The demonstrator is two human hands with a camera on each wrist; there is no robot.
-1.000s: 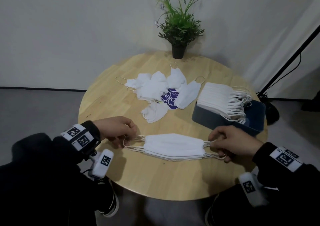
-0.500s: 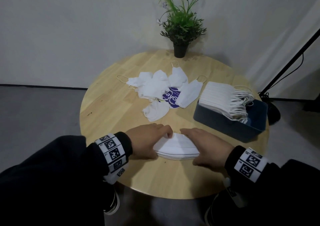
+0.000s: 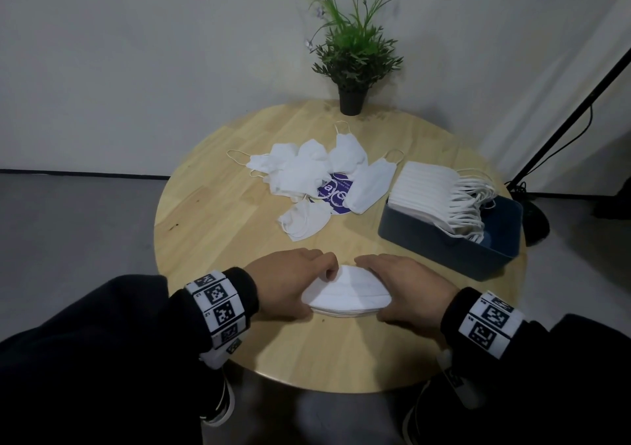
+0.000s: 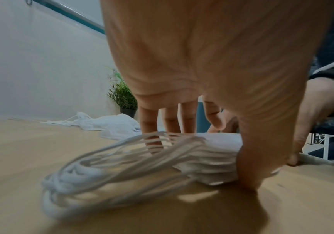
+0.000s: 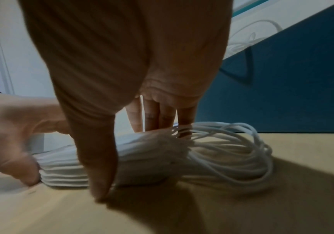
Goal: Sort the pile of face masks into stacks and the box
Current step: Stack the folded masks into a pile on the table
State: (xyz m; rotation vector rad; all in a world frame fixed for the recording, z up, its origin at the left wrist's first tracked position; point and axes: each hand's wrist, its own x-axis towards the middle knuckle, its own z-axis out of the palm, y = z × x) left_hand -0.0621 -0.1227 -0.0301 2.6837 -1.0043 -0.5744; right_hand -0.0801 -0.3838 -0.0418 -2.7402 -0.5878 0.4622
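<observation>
Both hands held the mask stack (image 3: pixel 346 293) at the table's (image 3: pixel 218 212) near edge. The left hand (image 3: pixel 290 282) and right hand (image 3: pixel 408 287) pinched its ends, thumbs near, fingers far.

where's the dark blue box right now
In the head view the blue box sits on the right side of the round table, holding a mask stack, just beyond the right hand.

Black sleeves (image 3: pixel 85 335) — white wrist bands (image 3: pixel 218 308) w/ black square-code markers, both arms.

Both hands (image 3: pixel 351 286) moved from the loops onto the stack (image 3: pixel 346 295).
</observation>
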